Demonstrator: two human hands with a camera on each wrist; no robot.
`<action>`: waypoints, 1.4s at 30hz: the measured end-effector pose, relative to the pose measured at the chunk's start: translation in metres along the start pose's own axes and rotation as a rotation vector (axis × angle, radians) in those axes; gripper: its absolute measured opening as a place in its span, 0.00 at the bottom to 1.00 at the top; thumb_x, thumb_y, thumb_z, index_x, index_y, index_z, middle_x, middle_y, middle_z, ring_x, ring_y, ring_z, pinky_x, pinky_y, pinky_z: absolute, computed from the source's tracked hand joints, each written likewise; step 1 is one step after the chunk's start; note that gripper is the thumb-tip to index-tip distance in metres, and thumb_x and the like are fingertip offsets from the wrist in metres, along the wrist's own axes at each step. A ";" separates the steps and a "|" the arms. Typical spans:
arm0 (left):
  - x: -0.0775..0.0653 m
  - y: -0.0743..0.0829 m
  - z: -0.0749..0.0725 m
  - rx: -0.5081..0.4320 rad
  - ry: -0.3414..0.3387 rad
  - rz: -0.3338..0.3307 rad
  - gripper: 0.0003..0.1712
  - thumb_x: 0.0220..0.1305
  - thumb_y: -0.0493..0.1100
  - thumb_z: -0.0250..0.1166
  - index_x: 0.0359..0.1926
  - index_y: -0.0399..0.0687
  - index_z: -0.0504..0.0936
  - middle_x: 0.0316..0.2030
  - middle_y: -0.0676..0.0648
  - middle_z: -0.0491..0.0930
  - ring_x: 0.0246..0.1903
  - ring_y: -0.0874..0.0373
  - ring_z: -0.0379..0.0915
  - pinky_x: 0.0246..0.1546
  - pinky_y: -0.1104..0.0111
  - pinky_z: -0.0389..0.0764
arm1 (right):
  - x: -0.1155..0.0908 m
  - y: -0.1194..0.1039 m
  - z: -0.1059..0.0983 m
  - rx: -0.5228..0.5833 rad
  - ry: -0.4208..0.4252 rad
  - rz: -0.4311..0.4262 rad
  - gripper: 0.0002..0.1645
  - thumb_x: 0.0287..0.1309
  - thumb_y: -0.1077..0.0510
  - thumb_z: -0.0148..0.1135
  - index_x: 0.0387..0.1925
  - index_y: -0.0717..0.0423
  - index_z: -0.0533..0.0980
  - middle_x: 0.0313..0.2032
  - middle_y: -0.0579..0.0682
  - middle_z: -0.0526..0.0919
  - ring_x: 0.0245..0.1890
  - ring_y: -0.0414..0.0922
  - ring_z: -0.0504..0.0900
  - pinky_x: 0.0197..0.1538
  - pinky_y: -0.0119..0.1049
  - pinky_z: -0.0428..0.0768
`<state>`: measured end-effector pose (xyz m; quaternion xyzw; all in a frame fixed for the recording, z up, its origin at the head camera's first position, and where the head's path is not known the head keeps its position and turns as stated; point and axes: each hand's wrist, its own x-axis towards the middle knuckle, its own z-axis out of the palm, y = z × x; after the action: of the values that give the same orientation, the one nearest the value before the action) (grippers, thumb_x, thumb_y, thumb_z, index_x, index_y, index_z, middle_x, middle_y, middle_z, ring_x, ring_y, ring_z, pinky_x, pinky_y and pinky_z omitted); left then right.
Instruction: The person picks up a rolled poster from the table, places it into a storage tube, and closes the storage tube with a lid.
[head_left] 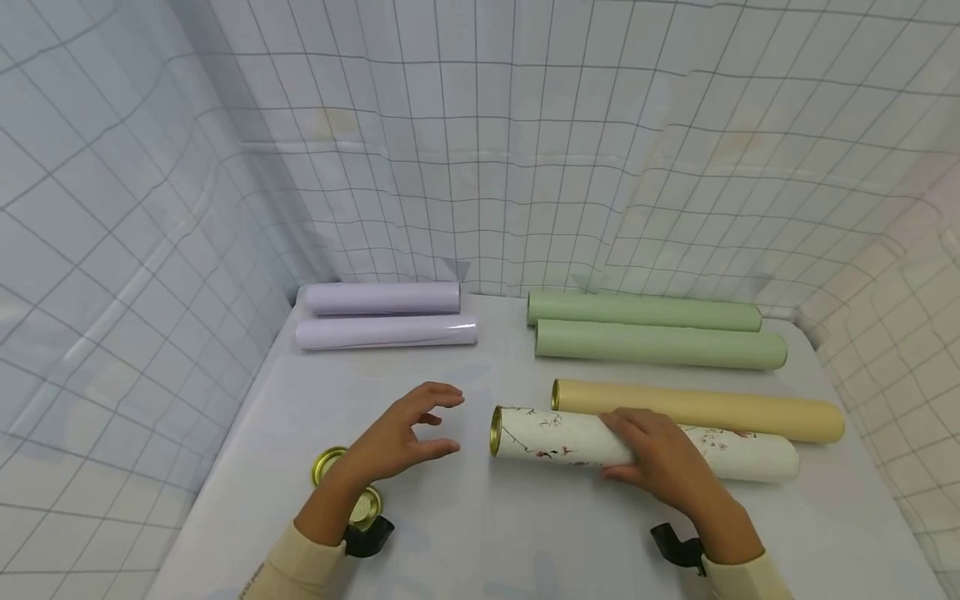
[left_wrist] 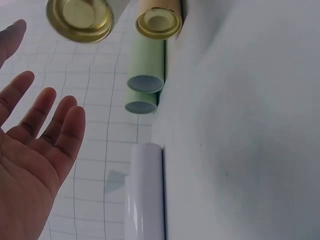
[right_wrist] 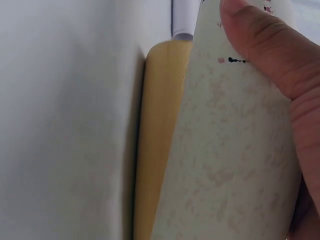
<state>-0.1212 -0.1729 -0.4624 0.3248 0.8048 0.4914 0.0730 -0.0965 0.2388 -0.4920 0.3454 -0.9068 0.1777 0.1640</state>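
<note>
My right hand grips a white cardboard tube printed with flowers and branches, around its middle. In the right wrist view, my thumb lies along the white paper. The tube appears raised off the table, with its gold metal end facing left. Short of that end, my left hand hangs with fingers spread and nothing in them. Just behind the white tube lies a yellow tube, also gold-ended. Two round gold lids lie by my left wrist, the nearer one partly covered.
Two light green tubes lie at the back right of the white table. At the back left are two pale lilac tubes. White cloth with a grid pattern hangs behind and along both sides.
</note>
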 end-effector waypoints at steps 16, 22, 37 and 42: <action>-0.023 -0.013 -0.053 0.085 0.117 -0.087 0.22 0.61 0.38 0.73 0.54 0.50 0.77 0.61 0.50 0.71 0.58 0.56 0.70 0.51 0.58 0.80 | -0.020 0.036 -0.003 -0.094 -0.030 0.074 0.48 0.27 0.49 0.86 0.55 0.61 0.77 0.49 0.60 0.81 0.49 0.60 0.80 0.51 0.58 0.77; -0.027 -0.018 -0.058 0.104 0.122 -0.123 0.23 0.61 0.40 0.73 0.56 0.50 0.77 0.61 0.49 0.71 0.58 0.55 0.71 0.52 0.58 0.80 | -0.028 0.044 -0.002 -0.099 -0.037 0.102 0.48 0.28 0.52 0.86 0.56 0.62 0.77 0.51 0.60 0.81 0.51 0.61 0.78 0.53 0.59 0.75; -0.036 -0.013 -0.077 0.127 0.184 -0.173 0.21 0.62 0.36 0.71 0.55 0.43 0.78 0.61 0.45 0.71 0.58 0.53 0.70 0.52 0.54 0.80 | -0.037 0.055 -0.011 -0.109 -0.016 0.130 0.43 0.33 0.57 0.84 0.56 0.61 0.77 0.51 0.58 0.80 0.52 0.60 0.76 0.52 0.60 0.74; -0.035 -0.014 -0.078 0.143 0.176 -0.189 0.20 0.62 0.37 0.71 0.55 0.42 0.78 0.61 0.45 0.72 0.58 0.54 0.70 0.52 0.55 0.80 | -0.031 0.058 -0.019 -0.072 0.014 0.132 0.43 0.32 0.58 0.85 0.55 0.62 0.77 0.51 0.61 0.80 0.50 0.61 0.77 0.48 0.60 0.76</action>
<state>-0.1343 -0.2557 -0.4413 0.2076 0.8680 0.4505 0.0247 -0.1111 0.3055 -0.5002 0.2774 -0.9323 0.1576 0.1705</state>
